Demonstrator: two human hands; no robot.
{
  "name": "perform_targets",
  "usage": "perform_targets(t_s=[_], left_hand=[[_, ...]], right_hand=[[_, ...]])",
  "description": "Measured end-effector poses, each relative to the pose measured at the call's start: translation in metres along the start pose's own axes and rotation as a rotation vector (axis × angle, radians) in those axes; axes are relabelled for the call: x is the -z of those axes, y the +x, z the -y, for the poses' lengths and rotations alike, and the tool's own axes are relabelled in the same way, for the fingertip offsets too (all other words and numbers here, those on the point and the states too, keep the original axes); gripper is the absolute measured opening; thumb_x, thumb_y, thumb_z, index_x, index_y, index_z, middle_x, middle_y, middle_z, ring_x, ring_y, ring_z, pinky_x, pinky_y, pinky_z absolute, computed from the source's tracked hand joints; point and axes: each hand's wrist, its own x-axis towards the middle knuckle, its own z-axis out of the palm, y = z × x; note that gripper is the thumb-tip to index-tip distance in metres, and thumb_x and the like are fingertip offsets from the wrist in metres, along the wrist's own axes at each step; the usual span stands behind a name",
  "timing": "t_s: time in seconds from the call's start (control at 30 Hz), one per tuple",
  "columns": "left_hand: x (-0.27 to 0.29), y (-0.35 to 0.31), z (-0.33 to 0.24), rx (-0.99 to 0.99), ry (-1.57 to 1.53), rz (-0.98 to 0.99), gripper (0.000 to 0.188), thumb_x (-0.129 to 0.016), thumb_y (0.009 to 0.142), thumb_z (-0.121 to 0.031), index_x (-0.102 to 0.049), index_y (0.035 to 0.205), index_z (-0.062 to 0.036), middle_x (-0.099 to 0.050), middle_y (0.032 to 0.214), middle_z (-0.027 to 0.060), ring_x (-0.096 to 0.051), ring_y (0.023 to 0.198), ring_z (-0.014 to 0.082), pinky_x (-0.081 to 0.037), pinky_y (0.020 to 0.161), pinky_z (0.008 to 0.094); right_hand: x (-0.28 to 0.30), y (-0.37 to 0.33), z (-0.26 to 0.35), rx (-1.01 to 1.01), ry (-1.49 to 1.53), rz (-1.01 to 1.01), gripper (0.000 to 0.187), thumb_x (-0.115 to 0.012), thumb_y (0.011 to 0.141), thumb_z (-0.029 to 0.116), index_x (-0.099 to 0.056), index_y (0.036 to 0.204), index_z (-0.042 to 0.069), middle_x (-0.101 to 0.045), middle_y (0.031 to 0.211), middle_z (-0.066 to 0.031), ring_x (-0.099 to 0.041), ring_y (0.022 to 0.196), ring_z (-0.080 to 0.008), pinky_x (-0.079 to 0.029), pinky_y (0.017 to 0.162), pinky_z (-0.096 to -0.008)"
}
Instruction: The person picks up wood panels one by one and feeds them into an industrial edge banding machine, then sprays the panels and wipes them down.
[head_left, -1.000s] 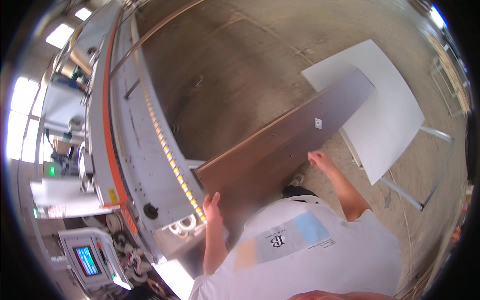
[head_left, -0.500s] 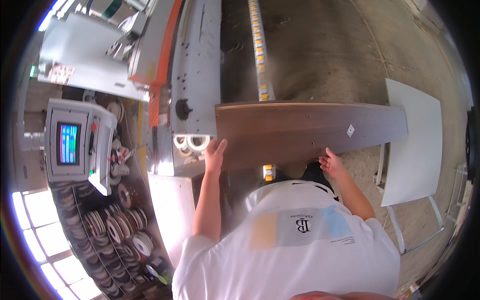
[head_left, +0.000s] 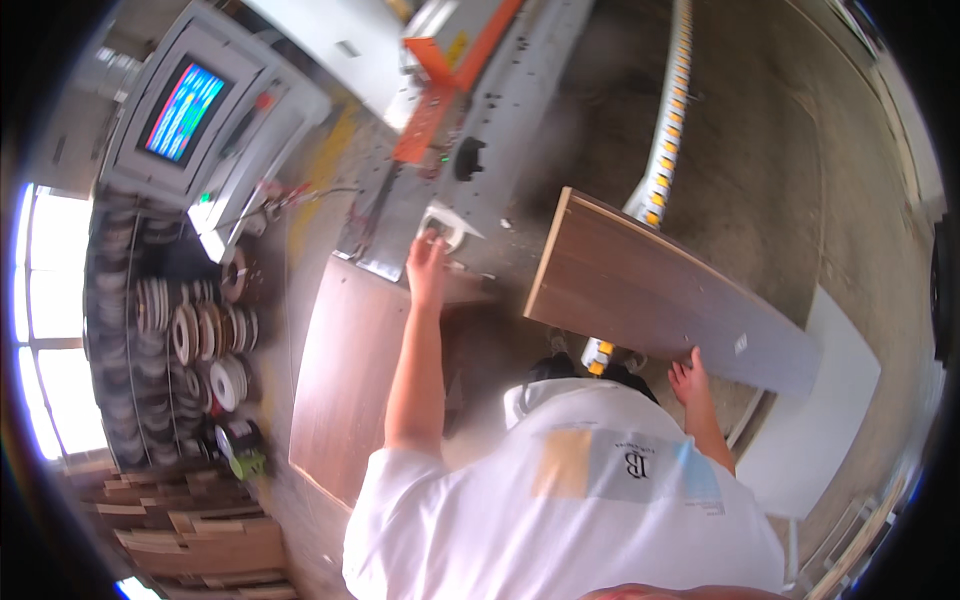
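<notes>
A long dark-brown board (head_left: 650, 290) slants across in front of me, its pale left end raised over the roller rail and its right end over a white panel. My right hand (head_left: 690, 380) is at the board's near edge, thumb against the face and fingers bent along the edge. Away from the board, my left hand (head_left: 427, 265) reaches to the end of the machine table, fingertips against a white ring-shaped roll (head_left: 441, 232). Those fingers are bent but blurred, so whether they grip the roll is unclear.
Left of my forearm stands another brown board (head_left: 345, 375). The grey machine bed (head_left: 505, 125) with orange trim runs away ahead, beside a rail (head_left: 668, 150) of yellow rollers. At left are a control panel (head_left: 182, 110) and racked reels (head_left: 200, 330). The white panel (head_left: 810, 430) lies at right.
My left hand has let go of the board's left end and moved to the white roll. The board's left end now sits farther from the machine. My view has turned left.
</notes>
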Motion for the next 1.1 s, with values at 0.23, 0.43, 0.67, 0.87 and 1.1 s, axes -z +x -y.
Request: perform_targets(t_s=[0.23, 0.43, 0.67, 0.87, 1.1], left_hand=[[0.241, 0.157, -0.002, -0.273, 0.107, -0.801, 0.054, -0.073, 0.086, -0.021, -0.051, 0.131, 0.0002, -0.065, 0.107, 0.0120, -0.064, 0.083, 0.0180, -0.055, 0.063, 0.0312], [0.250, 0.222, -0.039, 0.106, 0.045, -0.715, 0.038, -0.073, 0.084, -0.018, -0.060, 0.118, -0.0091, -0.061, 0.086, 0.0010, -0.055, 0.060, 0.0123, -0.038, 0.043, 0.0279], [0.267, 0.256, -0.027, 0.041, -0.002, -0.521, 0.034, -0.077, 0.088, -0.027, -0.063, 0.116, -0.0111, -0.066, 0.093, -0.0024, -0.060, 0.081, 0.0092, -0.047, 0.063, 0.0304], [0.336, 0.227, -0.034, -0.449, 0.401, -0.475, 0.025, -0.079, 0.087, -0.024, -0.069, 0.103, -0.0080, -0.067, 0.093, -0.0011, -0.061, 0.084, 0.0110, -0.048, 0.073, 0.0283], [0.242, 0.106, -0.139, -0.596, -0.180, -0.367, 0.016, -0.051, 0.106, -0.020, -0.050, 0.110, -0.0042, -0.070, 0.104, 0.0141, -0.066, 0.080, 0.0161, -0.051, 0.059, 0.0266]], right_hand=[[-0.015, 0.001, 0.009, -0.050, -0.113, -0.061, 0.072, -0.068, 0.087, 0.064, -0.048, 0.137, 0.017, -0.053, 0.138, -0.0035, -0.054, 0.119, -0.0173, -0.048, 0.091, -0.0369], [-0.011, -0.011, 0.008, -0.028, -0.163, -0.133, 0.072, -0.071, 0.086, 0.060, -0.047, 0.138, 0.017, -0.052, 0.139, -0.0043, -0.059, 0.112, -0.0168, -0.050, 0.089, -0.0390], [-0.019, -0.026, 0.006, -0.054, -0.226, -0.128, 0.065, -0.070, 0.088, 0.058, -0.046, 0.134, 0.019, -0.055, 0.130, 0.0003, -0.059, 0.109, -0.0145, -0.049, 0.084, -0.0393], [-0.032, -0.022, 0.008, -0.080, -0.215, -0.090, 0.057, -0.071, 0.087, 0.056, -0.051, 0.128, 0.023, -0.060, 0.122, 0.0038, -0.060, 0.106, -0.0119, -0.050, 0.084, -0.0385], [-0.015, -0.020, -0.002, -0.023, -0.133, -0.187, 0.047, -0.072, 0.090, 0.051, -0.053, 0.124, 0.024, -0.062, 0.117, 0.0038, -0.062, 0.104, -0.0121, -0.051, 0.084, -0.0379]])
